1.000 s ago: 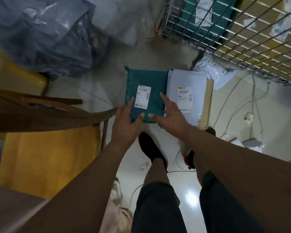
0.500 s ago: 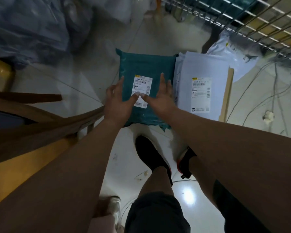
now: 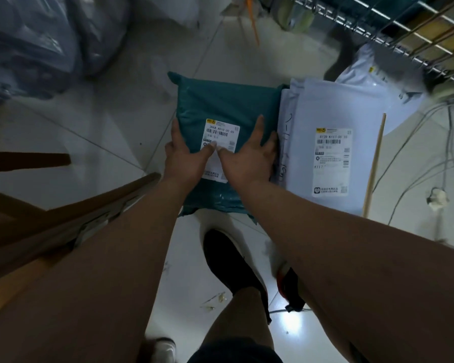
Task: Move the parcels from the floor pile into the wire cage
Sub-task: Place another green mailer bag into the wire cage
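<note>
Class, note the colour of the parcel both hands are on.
Dark teal parcel; head view shows it best.

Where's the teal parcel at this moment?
Head view, centre: the teal parcel lies on the floor under the left hand and right hand, its right edge against the white parcel, below the wire cage.

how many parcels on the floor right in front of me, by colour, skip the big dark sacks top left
teal parcel: 1
white parcels: 2, the flat labelled one and the crumpled one by the wire cage
total: 3
More may lie under the flat one; the view cannot settle that.
</note>
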`<state>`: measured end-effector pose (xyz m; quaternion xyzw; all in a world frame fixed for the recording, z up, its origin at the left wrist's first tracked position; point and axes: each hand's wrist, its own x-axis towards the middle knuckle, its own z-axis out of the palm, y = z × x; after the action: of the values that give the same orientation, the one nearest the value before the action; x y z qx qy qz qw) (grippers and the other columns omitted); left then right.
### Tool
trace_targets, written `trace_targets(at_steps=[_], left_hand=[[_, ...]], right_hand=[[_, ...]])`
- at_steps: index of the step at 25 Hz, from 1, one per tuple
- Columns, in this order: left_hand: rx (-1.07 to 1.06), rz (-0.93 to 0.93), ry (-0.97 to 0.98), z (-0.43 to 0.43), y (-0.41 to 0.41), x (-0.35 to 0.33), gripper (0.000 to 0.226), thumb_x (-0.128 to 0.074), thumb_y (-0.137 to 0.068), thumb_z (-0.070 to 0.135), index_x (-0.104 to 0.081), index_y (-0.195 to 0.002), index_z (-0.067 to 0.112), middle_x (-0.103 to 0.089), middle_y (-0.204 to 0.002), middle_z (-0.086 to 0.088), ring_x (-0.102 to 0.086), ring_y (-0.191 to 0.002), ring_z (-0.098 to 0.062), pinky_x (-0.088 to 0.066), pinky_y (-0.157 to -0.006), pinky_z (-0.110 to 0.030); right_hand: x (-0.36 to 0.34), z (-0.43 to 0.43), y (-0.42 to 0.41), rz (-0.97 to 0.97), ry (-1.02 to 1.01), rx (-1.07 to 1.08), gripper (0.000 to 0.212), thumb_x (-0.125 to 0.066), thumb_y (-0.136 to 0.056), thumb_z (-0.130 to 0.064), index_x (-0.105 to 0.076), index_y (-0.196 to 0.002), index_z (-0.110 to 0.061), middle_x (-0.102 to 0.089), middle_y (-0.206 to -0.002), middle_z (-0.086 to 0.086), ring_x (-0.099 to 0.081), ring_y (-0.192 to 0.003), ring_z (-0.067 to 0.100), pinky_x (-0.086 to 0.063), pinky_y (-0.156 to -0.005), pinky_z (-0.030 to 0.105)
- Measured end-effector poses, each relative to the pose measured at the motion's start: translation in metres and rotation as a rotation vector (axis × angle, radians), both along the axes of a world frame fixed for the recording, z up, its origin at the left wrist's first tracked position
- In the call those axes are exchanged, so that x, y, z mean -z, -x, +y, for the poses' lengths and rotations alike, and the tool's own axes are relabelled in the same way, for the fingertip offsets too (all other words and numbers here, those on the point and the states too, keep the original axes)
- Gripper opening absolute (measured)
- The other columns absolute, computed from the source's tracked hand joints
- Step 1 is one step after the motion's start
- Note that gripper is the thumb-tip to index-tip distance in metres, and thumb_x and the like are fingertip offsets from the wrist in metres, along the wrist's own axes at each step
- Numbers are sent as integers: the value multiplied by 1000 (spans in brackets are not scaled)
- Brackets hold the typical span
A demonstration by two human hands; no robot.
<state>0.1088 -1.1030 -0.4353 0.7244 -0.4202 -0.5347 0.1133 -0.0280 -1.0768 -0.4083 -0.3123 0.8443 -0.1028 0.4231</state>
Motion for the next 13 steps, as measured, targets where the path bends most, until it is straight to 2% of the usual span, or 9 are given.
trace_targets(at_steps=[3, 5, 8, 10, 13], left_hand=[[-7, 5, -38, 0, -4, 12, 114, -80, -65, 69, -8, -152, 57, -49, -146, -1, -57, -126, -21, -50, -105, -49], [-12, 11, -43, 1, -5, 11, 113, -80, -66, 66, -5, -151, 61, -48, -146, -2, -57, -126, -22, -51, -103, -50], [-12, 24, -37, -1, -11, 8, 115, -79, -67, 62, -3, -153, 57, -47, -149, -2, -56, -127, -23, -51, -104, -49], [-73, 19, -72, -2, -13, 7, 120, -81, -68, 58, -4, -158, 44, -43, -153, -2, -54, -129, -23, -49, -106, -46], [-241, -33, -99, 3, -16, 2, 120, -85, -54, 60, -24, -153, 31, -44, -143, -3, -55, -123, -26, -52, -102, -46]], right_hand=[[6, -4, 6, -44, -15, 27, 120, -77, -76, -59, 10, -158, -47, 7, -169, 3, -23, -151, 35, -34, -116, 59], [10, 2, 8, -39, -33, -27, 125, -79, -73, -62, 18, -152, -55, 6, -169, 9, -27, -150, 38, -35, -114, 60], [14, 8, 9, -73, -44, -19, 130, -84, -72, -57, 24, -144, -65, -16, -160, 21, -45, -136, 42, -42, -110, 58], [15, 11, 11, -113, 19, 7, 133, -87, -73, -47, 21, -149, -61, -24, -155, 18, -50, -132, 37, -44, -109, 43], [18, 14, 10, -166, 109, 38, 138, -91, -74, -33, 18, -159, -35, -25, -159, 11, -40, -140, 26, -29, -102, 23]])
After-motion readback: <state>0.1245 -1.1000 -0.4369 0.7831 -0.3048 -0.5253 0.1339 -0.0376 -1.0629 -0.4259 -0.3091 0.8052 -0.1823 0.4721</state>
